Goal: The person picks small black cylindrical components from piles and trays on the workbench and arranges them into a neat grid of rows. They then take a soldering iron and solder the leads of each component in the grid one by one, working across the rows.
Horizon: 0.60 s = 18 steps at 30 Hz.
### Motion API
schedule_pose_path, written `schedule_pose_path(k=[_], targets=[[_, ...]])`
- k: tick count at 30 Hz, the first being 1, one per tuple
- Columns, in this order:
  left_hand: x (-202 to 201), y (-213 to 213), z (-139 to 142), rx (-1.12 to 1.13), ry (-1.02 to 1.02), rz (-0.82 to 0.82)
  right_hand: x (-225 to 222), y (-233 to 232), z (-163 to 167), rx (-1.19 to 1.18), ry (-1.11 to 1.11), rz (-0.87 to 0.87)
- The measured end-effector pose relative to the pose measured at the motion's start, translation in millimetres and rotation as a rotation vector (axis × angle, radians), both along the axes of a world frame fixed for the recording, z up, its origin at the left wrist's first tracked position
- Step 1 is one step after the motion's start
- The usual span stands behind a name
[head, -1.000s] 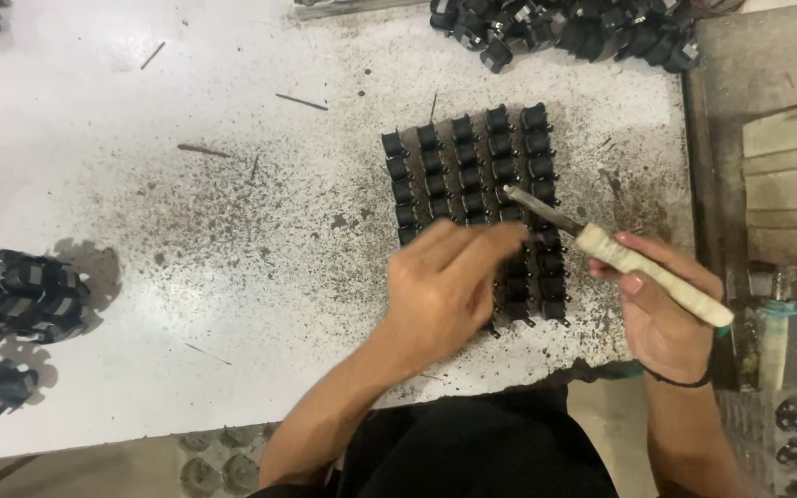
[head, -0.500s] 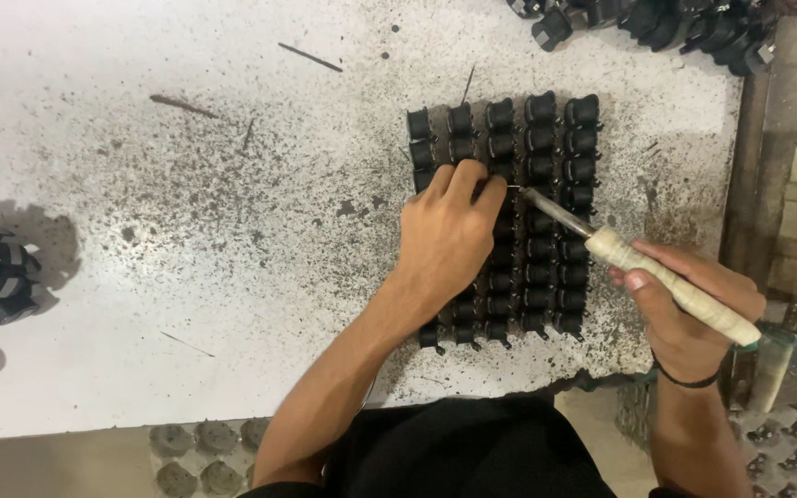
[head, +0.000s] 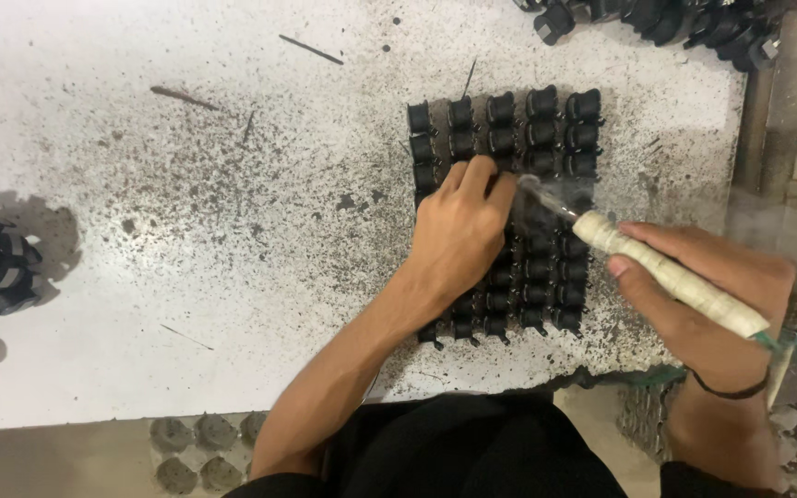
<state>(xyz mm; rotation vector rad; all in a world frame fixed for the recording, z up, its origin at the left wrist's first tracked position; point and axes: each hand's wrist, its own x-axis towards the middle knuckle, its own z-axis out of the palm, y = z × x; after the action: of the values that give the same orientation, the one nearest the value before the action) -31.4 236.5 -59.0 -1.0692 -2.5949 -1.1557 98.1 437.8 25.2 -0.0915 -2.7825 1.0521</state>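
Black small parts (head: 546,138): light, rigid, pinched by left hand (head: 458,235); right hand (head: 707,295) gripping hot iron (head: 657,267) by wrapped handle.

A white worktable (head: 186,277) fills most of the view, its top speckled and smeared with dark grime. Thin dark sticks (head: 311,50) lie scattered near its far edge. Light falls from above, casting soft shadows leftward. Below the near edge sits a grey tray of round hollows (head: 200,447), possibly moulded foam.
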Motion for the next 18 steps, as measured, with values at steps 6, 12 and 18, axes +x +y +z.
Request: schedule_pose_path(k=[6, 12, 18], targets=[[-7.0, -28.4, 51.7, 0.04, -0.093, -0.021, 12.8, 4.2, -32.4, -0.479, 0.102, -0.223], [-34.5, -2.3, 31.7, 0.024, 0.046, 0.043, 12.0, 14.1, -52.5, -0.368, 0.198, -0.166], [-27.4, 4.1, -9.9, -0.056, -0.034, 0.03, 3.2, 16.9, -44.0, -0.293, 0.143, -0.171]])
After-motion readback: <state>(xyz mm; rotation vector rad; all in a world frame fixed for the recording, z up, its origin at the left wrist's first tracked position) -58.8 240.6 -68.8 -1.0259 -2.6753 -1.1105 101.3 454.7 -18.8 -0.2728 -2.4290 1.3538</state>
